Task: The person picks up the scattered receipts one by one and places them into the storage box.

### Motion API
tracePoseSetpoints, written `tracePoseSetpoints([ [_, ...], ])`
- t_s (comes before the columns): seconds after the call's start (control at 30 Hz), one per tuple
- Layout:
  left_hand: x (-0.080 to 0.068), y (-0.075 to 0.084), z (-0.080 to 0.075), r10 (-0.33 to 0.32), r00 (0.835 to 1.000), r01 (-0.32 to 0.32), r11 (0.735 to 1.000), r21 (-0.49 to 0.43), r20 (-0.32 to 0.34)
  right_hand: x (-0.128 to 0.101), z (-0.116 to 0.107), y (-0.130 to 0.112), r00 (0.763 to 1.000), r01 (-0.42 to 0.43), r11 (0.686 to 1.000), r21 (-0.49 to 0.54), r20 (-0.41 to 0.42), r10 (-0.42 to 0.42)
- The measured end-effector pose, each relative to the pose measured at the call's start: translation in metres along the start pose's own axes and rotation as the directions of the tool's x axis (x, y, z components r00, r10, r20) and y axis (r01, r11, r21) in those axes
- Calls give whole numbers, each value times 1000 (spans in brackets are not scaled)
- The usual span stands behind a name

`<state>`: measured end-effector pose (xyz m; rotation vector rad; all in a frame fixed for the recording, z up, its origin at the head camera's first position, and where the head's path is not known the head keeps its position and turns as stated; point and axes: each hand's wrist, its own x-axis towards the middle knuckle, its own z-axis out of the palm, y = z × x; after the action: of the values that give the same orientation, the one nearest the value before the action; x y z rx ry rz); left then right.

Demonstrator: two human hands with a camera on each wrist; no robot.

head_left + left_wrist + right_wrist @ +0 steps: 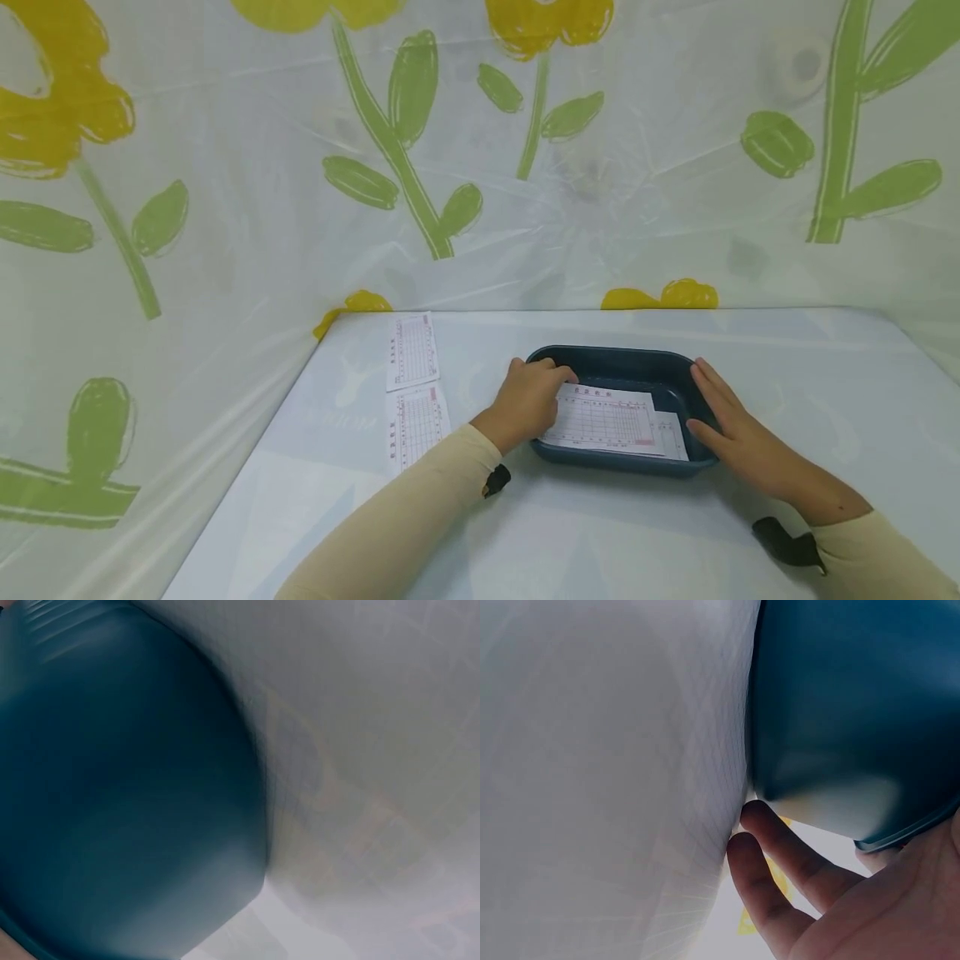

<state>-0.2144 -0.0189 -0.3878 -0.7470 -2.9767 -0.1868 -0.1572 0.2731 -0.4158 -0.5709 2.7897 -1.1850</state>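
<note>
Now the dark tray (626, 363) sits between left hand (527, 402) and right hand (738, 437).

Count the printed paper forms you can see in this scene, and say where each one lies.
4: two forms on the table, far and near; two in the tray, large and small. More may hide underneath.
</note>
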Motion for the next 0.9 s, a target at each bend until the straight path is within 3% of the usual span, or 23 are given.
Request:
tracePoseSetpoints([
  [0.4, 2, 0, 1, 11, 999, -14, 997, 74, 33, 2, 0, -1, 1000, -26, 1000, -7, 14, 26],
  [0.67, 3, 4, -3, 21, 995, -42, 977, 209, 101, 2, -1, -1, 999, -32, 999, 6, 24, 32],
  [0.9, 1, 3, -6, 27, 994, -49, 978, 202, 108, 2, -1, -2, 1000, -21, 1000, 19, 23, 21],
])
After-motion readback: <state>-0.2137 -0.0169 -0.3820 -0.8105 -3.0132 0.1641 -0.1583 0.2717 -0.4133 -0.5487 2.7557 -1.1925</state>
